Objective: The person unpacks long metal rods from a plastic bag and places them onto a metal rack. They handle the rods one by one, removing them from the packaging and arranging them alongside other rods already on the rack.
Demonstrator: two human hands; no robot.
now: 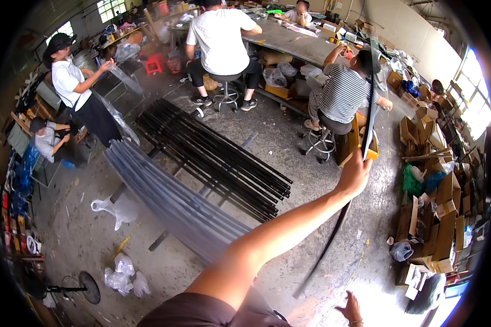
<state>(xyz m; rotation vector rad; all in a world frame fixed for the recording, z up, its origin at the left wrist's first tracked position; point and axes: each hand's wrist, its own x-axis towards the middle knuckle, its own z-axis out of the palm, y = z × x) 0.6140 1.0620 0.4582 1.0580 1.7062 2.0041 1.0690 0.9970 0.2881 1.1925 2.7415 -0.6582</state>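
My left hand [355, 175] is raised at the right of the floor, its fingers wrapped round a long thin dark strip [339, 224]. The strip stands nearly upright, slightly bowed, reaching above and below my fist; its lower end is blurred. My right hand [351, 309] shows at the lower edge, fingers spread, holding nothing. Left of my forearm lies a bundle of long pale bars [166, 199], apparently in clear plastic. Beyond it, several long black bars [215, 158] lie side by side on low supports.
People sit on stools [322, 144] at a long worktable [289, 46]; another stands at left beside a crouching one. Cardboard boxes [442, 229] line the right side. Plastic bags [126, 275] and a round dark base [89, 288] are at lower left. A red stool [154, 64] stands farther back.
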